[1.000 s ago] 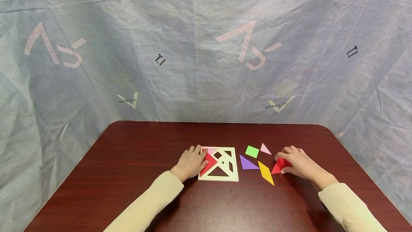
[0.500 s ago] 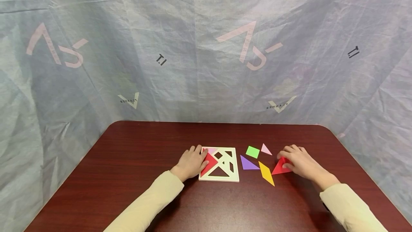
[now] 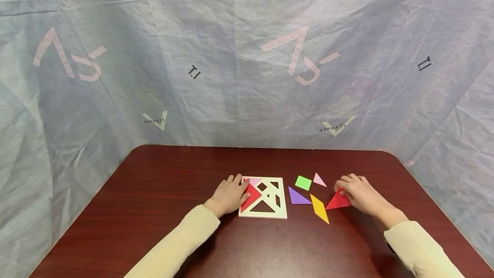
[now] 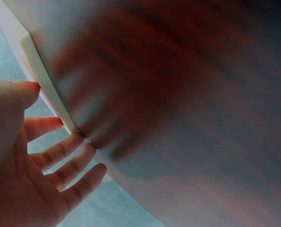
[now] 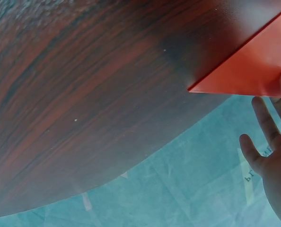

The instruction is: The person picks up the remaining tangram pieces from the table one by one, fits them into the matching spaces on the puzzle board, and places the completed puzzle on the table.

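On the dark red table (image 3: 185, 164), left hand (image 3: 227, 195) at the near-left side of a white puzzle board (image 3: 284, 203); fingers spread, fairly straight, thumb and forefinger over the inset red triangle (image 3: 252, 194). Right hand (image 3: 360, 194): fingers curled, gripping the loose red triangle (image 3: 337, 201) by an edge, thumb hidden in head view. That piece is right of the board, tip just beside the yellow parallelogram (image 3: 319, 209). Purple triangle (image 3: 298, 196), green square (image 3: 303, 182) near.
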